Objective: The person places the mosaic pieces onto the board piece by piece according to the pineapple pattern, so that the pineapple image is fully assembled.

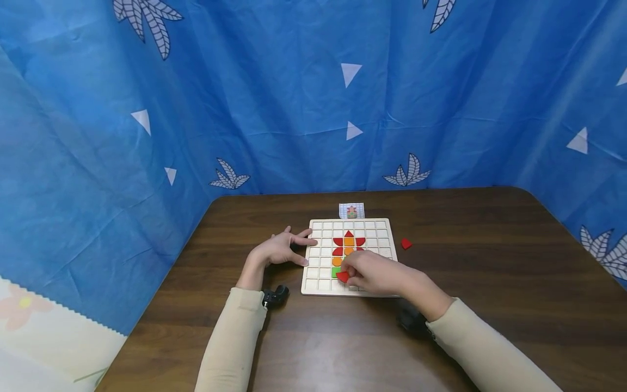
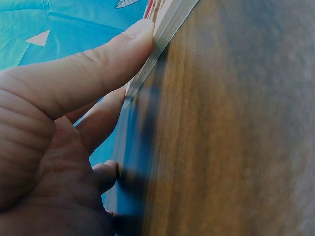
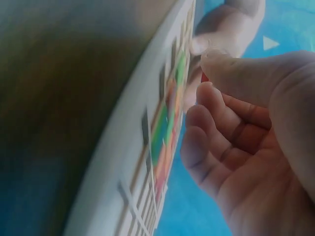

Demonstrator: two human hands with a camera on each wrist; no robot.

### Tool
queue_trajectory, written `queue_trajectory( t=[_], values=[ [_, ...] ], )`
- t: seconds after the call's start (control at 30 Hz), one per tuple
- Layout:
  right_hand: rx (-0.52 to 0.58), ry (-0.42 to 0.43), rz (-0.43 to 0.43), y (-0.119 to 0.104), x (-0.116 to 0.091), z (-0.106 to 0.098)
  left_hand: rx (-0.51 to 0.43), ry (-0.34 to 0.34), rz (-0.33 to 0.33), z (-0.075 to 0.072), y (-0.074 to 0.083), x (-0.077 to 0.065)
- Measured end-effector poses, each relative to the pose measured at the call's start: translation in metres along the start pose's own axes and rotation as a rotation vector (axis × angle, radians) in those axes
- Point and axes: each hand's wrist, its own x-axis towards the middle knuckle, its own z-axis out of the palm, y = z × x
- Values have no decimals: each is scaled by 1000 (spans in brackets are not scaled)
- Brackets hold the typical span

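Observation:
A pale gridded board point(image 1: 318, 284) lies on the table with red, orange and green flat pieces set in its squares. Over its lower middle, my right hand point(image 1: 374, 273) pinches a red piece point(image 1: 343, 277) between thumb and forefinger, close above a green piece point(image 1: 336, 271). In the right wrist view only a sliver of the red piece point(image 3: 204, 77) shows between the fingertips. My left hand point(image 1: 278, 248) rests at the board's left side, its thumb and extended fingers touching the edge. The left wrist view shows the thumb point(image 2: 140, 37) against that edge.
Right of the board, a loose red piece point(image 1: 406, 244) lies on the brown wooden table point(image 1: 490, 261). A small card point(image 1: 351, 210) printed with a gridded coloured pattern sits just beyond the board's far edge. Blue patterned cloth point(image 1: 303, 98) hangs behind the table.

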Motion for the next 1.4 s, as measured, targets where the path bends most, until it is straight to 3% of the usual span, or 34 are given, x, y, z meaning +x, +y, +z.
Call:
queue_trajectory(
  t=[0.33,0.93,1.1,1.4],
  values=[
    [-49,-14,-56,-5,10,15,-20,-1,1,-1,0,-2],
    [-72,12,-12,-7,10,12,-26,9,-18,-2,-1,-3],
    [-58,36,54,2,-2,3,-20,4,-10,-1,2,-2],
    [4,94,162,42,-47,-15,-13,0,-2,-1,0,-1]
  ],
)
